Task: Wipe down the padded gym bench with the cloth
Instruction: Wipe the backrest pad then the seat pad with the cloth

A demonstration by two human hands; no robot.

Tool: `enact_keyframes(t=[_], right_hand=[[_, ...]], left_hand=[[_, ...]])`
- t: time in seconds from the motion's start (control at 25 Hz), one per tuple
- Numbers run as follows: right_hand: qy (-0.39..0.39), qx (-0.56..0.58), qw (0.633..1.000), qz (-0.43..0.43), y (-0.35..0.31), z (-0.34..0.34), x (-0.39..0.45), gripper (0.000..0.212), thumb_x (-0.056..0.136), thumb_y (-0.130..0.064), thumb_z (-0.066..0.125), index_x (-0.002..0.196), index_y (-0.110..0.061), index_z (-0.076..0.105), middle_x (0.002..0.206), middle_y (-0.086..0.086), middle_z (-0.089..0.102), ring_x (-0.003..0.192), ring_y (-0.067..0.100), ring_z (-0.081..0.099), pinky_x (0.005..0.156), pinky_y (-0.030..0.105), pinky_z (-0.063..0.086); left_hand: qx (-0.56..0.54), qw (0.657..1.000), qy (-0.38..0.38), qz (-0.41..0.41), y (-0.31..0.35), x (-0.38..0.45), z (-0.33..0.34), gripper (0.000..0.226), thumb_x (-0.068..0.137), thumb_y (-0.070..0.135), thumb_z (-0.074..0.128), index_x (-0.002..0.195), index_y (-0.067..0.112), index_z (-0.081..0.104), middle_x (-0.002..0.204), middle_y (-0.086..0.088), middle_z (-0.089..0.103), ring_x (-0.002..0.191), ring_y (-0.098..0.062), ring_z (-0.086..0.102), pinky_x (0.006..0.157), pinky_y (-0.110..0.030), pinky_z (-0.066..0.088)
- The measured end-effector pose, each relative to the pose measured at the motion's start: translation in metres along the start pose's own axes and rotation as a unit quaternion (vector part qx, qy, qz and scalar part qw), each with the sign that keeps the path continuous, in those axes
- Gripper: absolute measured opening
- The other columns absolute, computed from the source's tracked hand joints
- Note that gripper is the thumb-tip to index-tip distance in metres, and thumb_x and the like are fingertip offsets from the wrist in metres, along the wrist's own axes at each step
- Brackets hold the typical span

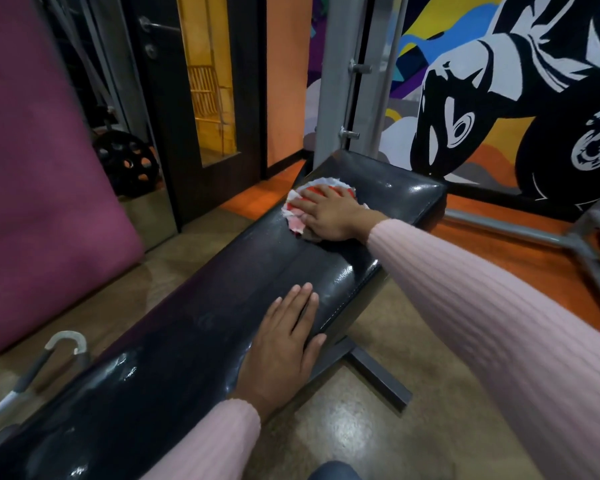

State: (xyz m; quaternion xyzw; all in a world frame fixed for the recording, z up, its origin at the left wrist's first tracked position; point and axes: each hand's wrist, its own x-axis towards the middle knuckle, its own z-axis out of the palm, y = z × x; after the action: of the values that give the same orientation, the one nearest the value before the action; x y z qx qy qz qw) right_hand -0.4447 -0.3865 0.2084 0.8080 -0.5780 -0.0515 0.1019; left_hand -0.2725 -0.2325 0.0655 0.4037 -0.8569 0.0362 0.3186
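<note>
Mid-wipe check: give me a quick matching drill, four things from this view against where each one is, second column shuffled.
1. cloth
2. left hand
3. weight plate
4. purple mat

a. flat on the bench's near part
b. propped upright at far left
c. under the right hand on the bench's far part
d. on the floor by the door

Pairs: 1-c, 2-a, 3-d, 4-b

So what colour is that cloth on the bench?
The cloth is red and white, seen in the head view under the right hand.
</note>
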Motion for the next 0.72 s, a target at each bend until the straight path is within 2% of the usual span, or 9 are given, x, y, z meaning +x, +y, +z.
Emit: enact_keyframes(t=[0.12,0.24,0.32,0.44,0.56,0.64,0.72], right_hand=[[-0.002,-0.008,1.000,0.001,0.033,-0.005,-0.018,0.052,0.104,-0.041,0.025,0.154,-0.032,0.015,0.163,-0.007,0.010,0.150,0.020,0.007,0.119,0.044,0.006],[-0.026,0.010,0.995,0.095,0.044,-0.014,-0.002,0.055,0.102,-0.047,0.023,0.154,-0.034,0.013,0.163,-0.006,0.007,0.150,0.025,0.004,0.119,0.052,0.004],[-0.033,0.018,0.992,0.120,0.029,-0.014,0.006,0.058,0.098,-0.049,0.028,0.153,-0.035,0.013,0.164,-0.005,0.005,0.150,0.028,0.001,0.117,0.057,0.003],[-0.026,0.008,0.999,0.039,0.012,-0.004,-0.015,0.058,0.100,-0.052,0.023,0.154,-0.036,0.009,0.164,-0.005,0.003,0.150,0.025,-0.001,0.118,0.056,0.001],[0.024,-0.002,1.000,-0.014,0.029,0.002,-0.052,0.052,0.103,-0.046,0.023,0.154,-0.035,0.013,0.163,-0.010,0.010,0.150,0.018,0.005,0.118,0.044,0.003],[0.033,0.005,0.999,0.019,0.049,-0.001,-0.055,0.051,0.104,-0.044,0.025,0.153,-0.035,0.018,0.162,-0.009,0.014,0.149,0.017,0.009,0.118,0.042,0.005],[0.020,0.014,0.994,0.103,0.058,-0.006,-0.040,0.054,0.102,-0.048,0.028,0.153,-0.035,0.017,0.163,-0.008,0.013,0.150,0.022,0.007,0.118,0.048,0.005]], left_hand=[[0.000,1.000,0.000,-0.003,0.000,-0.001,0.001,0.054,0.100,0.038,0.034,0.146,0.009,0.035,0.156,-0.004,0.027,0.145,-0.016,0.018,0.116,-0.036,0.019],[0.001,1.000,0.001,-0.003,0.000,-0.001,0.000,0.054,0.100,0.038,0.034,0.146,0.008,0.035,0.155,-0.005,0.028,0.145,-0.017,0.019,0.117,-0.036,0.019],[0.003,1.000,0.001,0.000,0.002,-0.001,-0.001,0.054,0.100,0.038,0.034,0.146,0.008,0.035,0.155,-0.005,0.028,0.145,-0.017,0.019,0.117,-0.036,0.018],[0.006,1.000,0.000,-0.004,0.001,-0.001,0.000,0.054,0.100,0.038,0.034,0.145,0.008,0.036,0.155,-0.006,0.030,0.145,-0.017,0.020,0.116,-0.036,0.019],[0.002,1.000,0.001,0.000,0.000,0.000,0.001,0.054,0.100,0.037,0.036,0.145,0.008,0.037,0.154,-0.006,0.031,0.145,-0.017,0.021,0.116,-0.036,0.020],[-0.003,1.000,0.003,-0.001,0.000,0.000,0.001,0.054,0.100,0.037,0.035,0.145,0.007,0.037,0.154,-0.006,0.030,0.145,-0.017,0.021,0.116,-0.036,0.020],[0.006,1.000,0.001,-0.003,0.001,-0.001,0.000,0.055,0.100,0.039,0.032,0.145,0.008,0.036,0.154,-0.006,0.030,0.145,-0.017,0.021,0.116,-0.036,0.020]])
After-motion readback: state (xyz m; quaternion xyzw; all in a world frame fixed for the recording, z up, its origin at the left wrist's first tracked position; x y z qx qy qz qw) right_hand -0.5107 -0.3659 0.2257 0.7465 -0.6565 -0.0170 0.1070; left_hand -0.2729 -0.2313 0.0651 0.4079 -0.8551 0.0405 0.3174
